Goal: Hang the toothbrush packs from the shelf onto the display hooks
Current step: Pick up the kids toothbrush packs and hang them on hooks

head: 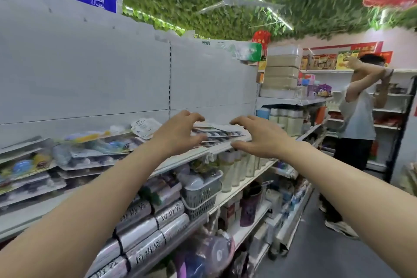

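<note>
Grips spread, holding nothing: your left hand (178, 135) at 9 o'clock of the toothbrush packs (220, 134), right hand (259, 140) at 3. Pinch only the topmost one, by its edges.

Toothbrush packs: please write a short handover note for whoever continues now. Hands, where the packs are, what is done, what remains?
Left hand: fingers curved, over the near stack of packs, no grip seen.
Right hand: fingers spread at the same stack, thumb near the shelf edge.
More packs lie flat along the shelf to the left.
Done: none seen hanging; the back panel is bare and no hooks show.
Left: grip packs, hang them all.
</note>
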